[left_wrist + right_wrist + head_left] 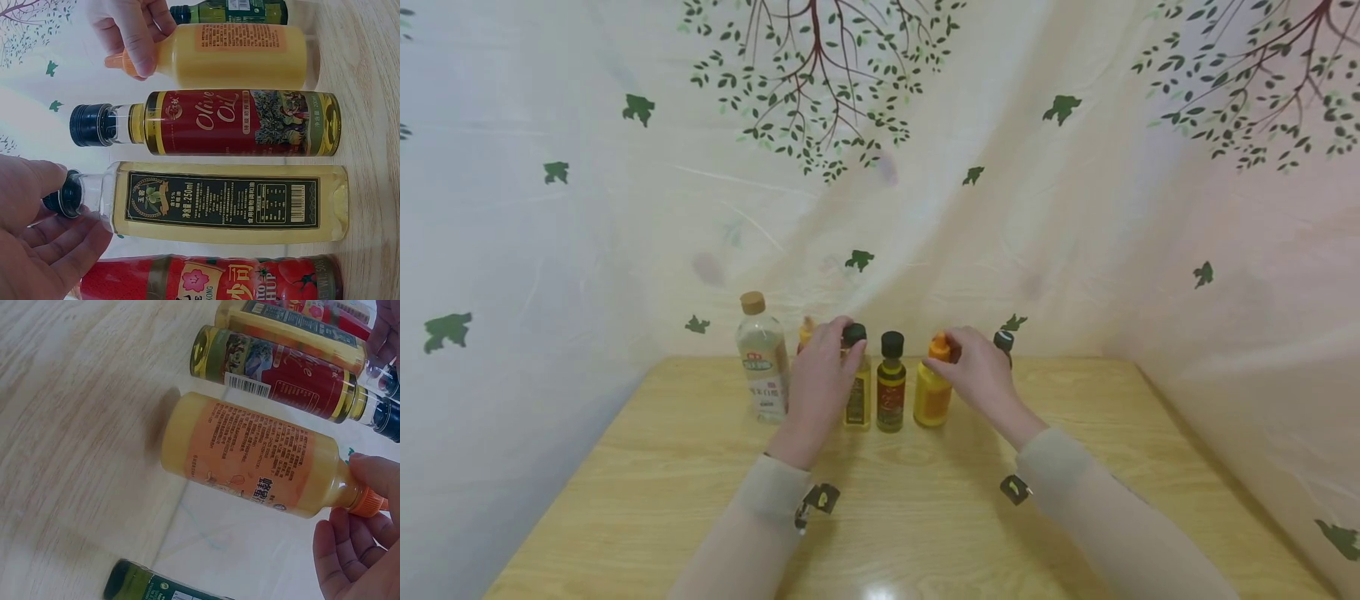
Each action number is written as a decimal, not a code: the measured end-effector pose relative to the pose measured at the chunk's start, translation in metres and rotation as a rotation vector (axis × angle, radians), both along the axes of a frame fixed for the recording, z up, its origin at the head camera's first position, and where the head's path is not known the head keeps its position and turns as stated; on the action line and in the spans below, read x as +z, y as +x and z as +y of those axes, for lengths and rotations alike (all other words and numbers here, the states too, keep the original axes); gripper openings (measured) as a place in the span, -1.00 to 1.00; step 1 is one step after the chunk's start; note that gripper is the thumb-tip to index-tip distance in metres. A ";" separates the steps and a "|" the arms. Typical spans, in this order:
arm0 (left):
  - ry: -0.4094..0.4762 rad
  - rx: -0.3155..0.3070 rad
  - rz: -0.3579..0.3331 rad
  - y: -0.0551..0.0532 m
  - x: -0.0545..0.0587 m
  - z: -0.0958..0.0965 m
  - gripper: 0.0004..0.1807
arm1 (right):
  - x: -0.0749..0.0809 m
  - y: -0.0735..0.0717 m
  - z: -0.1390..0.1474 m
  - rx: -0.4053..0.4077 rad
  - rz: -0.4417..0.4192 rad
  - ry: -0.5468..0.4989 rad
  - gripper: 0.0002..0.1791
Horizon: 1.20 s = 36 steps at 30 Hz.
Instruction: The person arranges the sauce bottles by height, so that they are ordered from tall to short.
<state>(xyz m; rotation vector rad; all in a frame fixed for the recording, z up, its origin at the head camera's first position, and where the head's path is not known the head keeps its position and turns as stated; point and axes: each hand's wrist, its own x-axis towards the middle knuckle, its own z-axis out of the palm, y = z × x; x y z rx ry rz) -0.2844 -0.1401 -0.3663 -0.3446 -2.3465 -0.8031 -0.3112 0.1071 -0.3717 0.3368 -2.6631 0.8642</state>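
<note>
My left hand (820,379) holds the black-capped neck of a clear square oil bottle (219,203) with pale yellow oil and a dark label. On the right, my right hand (979,367) pinches the orange cap and neck of a yellow squeeze bottle (247,456), which has an orange label. Both bottles stand upright. Between them is an olive oil bottle (891,387) with a red label and black cap, touched by neither hand. Behind my left hand, a red ketchup bottle (206,278) is mostly hidden in the head view.
At the row's left end stands a tall clear bottle (763,367) with a tan cap. A dark green bottle (140,584) stands at the right, partly behind my right hand. The wooden table (910,517) meets a leaf-patterned curtain (925,225) behind the bottles.
</note>
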 end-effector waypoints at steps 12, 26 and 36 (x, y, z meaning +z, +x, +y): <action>-0.001 0.008 -0.002 -0.001 0.001 -0.001 -0.58 | -0.002 0.008 -0.006 0.020 -0.016 -0.018 -0.64; 0.005 0.000 -0.009 0.000 0.001 0.000 -0.58 | -0.006 0.007 -0.007 0.014 -0.016 0.001 -0.62; 0.004 0.000 -0.012 -0.001 0.001 0.000 -0.59 | -0.009 0.006 -0.007 0.011 -0.005 0.001 -0.62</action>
